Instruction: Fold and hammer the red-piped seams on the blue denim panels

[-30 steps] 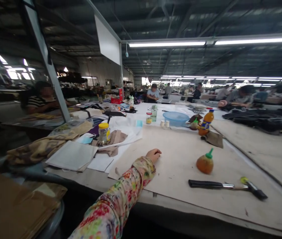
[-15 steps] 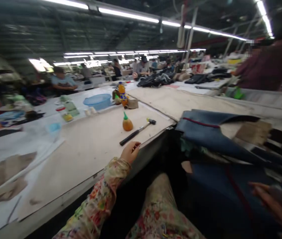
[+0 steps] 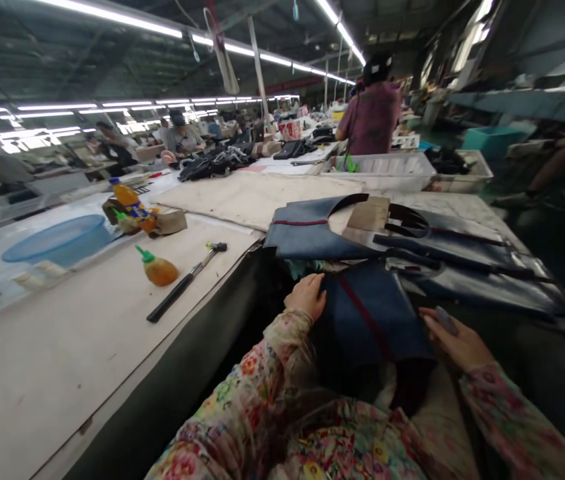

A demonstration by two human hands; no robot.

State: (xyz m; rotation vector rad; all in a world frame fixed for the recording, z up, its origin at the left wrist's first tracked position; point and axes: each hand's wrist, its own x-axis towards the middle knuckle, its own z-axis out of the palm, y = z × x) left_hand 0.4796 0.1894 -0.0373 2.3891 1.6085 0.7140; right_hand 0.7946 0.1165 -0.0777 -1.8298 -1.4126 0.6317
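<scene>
A dark blue leather piece (image 3: 370, 313) with a red seam lies across my lap. My left hand (image 3: 306, 296) rests on its left edge, fingers curled over it. My right hand (image 3: 450, 337) grips its right edge with fingers closed on the material. More dark blue cut pieces (image 3: 322, 227) are stacked on the surface just beyond, with a tan card (image 3: 368, 215) on top.
On the table (image 3: 62, 347) to my left lie a hammer (image 3: 182, 285), a small orange glue bottle (image 3: 158, 269), a blue basin (image 3: 57, 241) and an orange drink bottle (image 3: 130, 200). A person in a purple top (image 3: 372, 110) stands ahead; other workers sit far off.
My view has swung right, from the table to my lap. My left hand left the table edge and came onto the blue piece; my right hand now grips its other side.
</scene>
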